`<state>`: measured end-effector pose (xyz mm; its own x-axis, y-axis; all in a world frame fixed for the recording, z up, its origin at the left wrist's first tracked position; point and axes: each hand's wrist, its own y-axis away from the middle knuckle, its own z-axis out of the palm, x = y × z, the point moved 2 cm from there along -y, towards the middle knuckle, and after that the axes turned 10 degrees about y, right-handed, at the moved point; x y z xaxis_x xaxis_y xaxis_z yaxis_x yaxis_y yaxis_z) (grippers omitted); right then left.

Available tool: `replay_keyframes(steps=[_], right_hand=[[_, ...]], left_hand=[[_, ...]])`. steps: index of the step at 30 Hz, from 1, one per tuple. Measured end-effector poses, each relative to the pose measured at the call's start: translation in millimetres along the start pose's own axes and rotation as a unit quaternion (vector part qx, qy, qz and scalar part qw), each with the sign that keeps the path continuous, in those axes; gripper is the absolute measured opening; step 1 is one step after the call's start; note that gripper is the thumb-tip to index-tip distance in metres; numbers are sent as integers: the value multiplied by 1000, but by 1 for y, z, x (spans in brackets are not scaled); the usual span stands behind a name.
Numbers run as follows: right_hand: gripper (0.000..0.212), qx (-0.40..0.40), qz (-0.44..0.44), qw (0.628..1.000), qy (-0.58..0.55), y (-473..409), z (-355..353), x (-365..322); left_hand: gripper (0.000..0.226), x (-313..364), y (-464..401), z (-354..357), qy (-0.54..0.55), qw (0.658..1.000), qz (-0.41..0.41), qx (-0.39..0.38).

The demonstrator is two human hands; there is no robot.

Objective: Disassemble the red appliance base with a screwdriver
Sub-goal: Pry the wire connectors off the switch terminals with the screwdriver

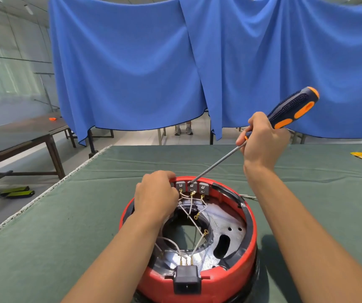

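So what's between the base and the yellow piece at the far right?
Head view: only bare green cloth between the base and the yellow piece.

Bright, even daylight, soft shadows, wide-angle edge warp, hazy blur far left.

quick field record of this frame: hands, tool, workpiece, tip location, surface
left hand: grips the far-left rim of the round red plastic appliance base
right hand: holds the black-and-orange-handled screwdriver, shaft tilted down to the left
tip location: at the middle of three grey terminal blocks on the far rim
loose white wires: ring lugs, several unattached
surface: green cloth-covered table
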<state>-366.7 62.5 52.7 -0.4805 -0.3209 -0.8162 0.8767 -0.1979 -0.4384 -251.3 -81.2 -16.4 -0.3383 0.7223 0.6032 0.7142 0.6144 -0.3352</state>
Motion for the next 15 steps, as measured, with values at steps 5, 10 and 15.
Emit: replay_keyframes(steps=[5,10,15], right_hand=[[23,-2,22,1000,-5,8,-2,11],[26,-8,-10,1000,3,15,-2,16],[27,-6,-33,999,-15,18,0,11]], left_hand=[[39,-5,-2,-2,1,1000,-17,-2],[38,-6,-4,-2,-1,1000,-16,5],[36,-5,-4,-1,-4,1000,-11,12]])
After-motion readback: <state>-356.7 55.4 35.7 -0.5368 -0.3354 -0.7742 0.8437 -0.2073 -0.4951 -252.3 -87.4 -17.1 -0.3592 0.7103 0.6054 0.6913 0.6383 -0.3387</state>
